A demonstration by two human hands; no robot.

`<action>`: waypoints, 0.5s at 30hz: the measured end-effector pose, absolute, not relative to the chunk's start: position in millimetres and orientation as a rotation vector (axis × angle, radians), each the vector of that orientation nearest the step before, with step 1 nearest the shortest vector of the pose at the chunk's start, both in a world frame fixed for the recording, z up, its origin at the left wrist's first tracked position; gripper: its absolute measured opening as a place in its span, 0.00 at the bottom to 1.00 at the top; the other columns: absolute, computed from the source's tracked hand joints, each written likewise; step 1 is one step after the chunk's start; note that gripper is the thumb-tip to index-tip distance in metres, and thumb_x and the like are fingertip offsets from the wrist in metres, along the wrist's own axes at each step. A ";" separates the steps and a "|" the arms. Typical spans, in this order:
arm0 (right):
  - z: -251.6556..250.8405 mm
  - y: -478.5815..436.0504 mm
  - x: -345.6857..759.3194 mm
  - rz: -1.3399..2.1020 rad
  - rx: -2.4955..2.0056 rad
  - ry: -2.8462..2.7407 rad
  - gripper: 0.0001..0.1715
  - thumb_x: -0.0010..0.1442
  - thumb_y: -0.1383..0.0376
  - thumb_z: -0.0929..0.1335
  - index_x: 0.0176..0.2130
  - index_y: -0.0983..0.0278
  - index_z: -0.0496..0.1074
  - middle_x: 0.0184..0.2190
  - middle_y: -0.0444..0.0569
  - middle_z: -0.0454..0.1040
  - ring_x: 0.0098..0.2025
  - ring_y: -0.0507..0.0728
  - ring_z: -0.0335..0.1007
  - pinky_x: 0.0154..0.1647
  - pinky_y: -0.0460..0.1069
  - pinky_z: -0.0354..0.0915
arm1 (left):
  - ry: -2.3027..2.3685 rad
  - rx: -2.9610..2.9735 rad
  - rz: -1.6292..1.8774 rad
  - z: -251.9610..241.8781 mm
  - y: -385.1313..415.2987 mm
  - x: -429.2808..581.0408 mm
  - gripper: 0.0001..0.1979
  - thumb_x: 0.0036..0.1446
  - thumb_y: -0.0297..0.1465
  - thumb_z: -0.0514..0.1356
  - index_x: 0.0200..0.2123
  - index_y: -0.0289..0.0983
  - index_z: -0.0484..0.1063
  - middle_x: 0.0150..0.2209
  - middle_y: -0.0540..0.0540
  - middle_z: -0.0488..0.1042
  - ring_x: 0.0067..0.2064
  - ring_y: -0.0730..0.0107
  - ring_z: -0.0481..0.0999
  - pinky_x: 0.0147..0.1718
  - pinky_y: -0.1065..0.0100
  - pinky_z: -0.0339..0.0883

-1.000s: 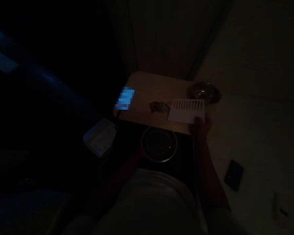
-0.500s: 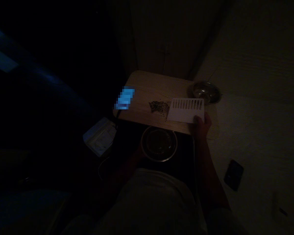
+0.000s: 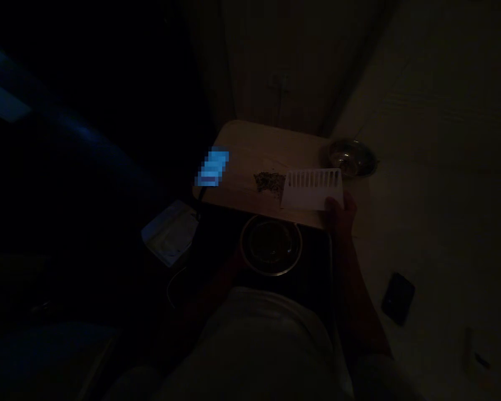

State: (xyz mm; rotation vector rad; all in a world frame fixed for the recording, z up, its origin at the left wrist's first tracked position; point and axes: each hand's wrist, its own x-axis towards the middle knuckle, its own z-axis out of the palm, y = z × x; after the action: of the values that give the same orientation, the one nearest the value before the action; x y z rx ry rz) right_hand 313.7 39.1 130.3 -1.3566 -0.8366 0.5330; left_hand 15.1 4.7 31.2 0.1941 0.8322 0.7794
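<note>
The scene is very dark. My right hand (image 3: 341, 210) grips the right end of a white, flat scraper-like plate with a row of slots (image 3: 311, 192). Its left edge touches a patch of dark small bits (image 3: 268, 181) on the wooden tabletop (image 3: 267, 136). Below the table's near edge, a round bowl with a shiny rim (image 3: 271, 273) is held by my left hand (image 3: 237, 257) at its left side. Shadow hides most of that hand's fingers, and the bowl's contents are too dim to make out.
A metal bowl (image 3: 353, 159) stands at the table's right corner. A glowing, pixelated screen (image 3: 212, 167) lies at the left end. A pale packet (image 3: 170, 233) is lower left. A dark phone-like object (image 3: 398, 299) lies on the right, and a wall socket (image 3: 279, 81) is behind.
My right hand has slid the white slotted plate slightly left, against the dark bits. The bowl at my left hand has stayed in place. The picture is dimmer.
</note>
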 end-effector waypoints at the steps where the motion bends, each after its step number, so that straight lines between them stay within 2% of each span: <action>1: 129.9 38.9 313.9 0.548 -1.351 -0.835 0.14 0.46 0.61 0.73 0.35 0.65 0.74 0.30 0.42 0.72 0.33 0.52 0.64 0.36 0.48 0.63 | 0.842 0.183 0.776 31.6 4.9 15.3 0.24 0.67 0.43 0.50 0.51 0.30 0.73 0.53 0.34 0.76 0.69 0.44 0.55 0.65 0.45 0.49; 9: 132.4 36.9 307.7 0.790 -1.250 -0.729 0.15 0.41 0.64 0.73 0.32 0.65 0.73 0.26 0.41 0.70 0.29 0.51 0.64 0.30 0.47 0.62 | 0.842 0.173 0.782 38.8 4.3 16.8 0.23 0.65 0.42 0.53 0.53 0.30 0.72 0.56 0.33 0.74 0.70 0.45 0.54 0.65 0.45 0.50; 15: 126.4 40.7 312.4 0.607 -1.216 -0.691 0.14 0.48 0.62 0.70 0.37 0.62 0.70 0.31 0.40 0.69 0.33 0.52 0.66 0.36 0.48 0.66 | 0.806 0.161 0.757 43.7 3.2 17.9 0.22 0.65 0.39 0.54 0.52 0.28 0.73 0.55 0.31 0.75 0.69 0.42 0.55 0.65 0.44 0.50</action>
State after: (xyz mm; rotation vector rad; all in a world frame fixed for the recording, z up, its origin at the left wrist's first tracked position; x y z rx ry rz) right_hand 312.4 40.7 126.4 -1.2165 -0.6907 0.6065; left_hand 17.9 3.2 43.7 0.1607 0.8055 0.7573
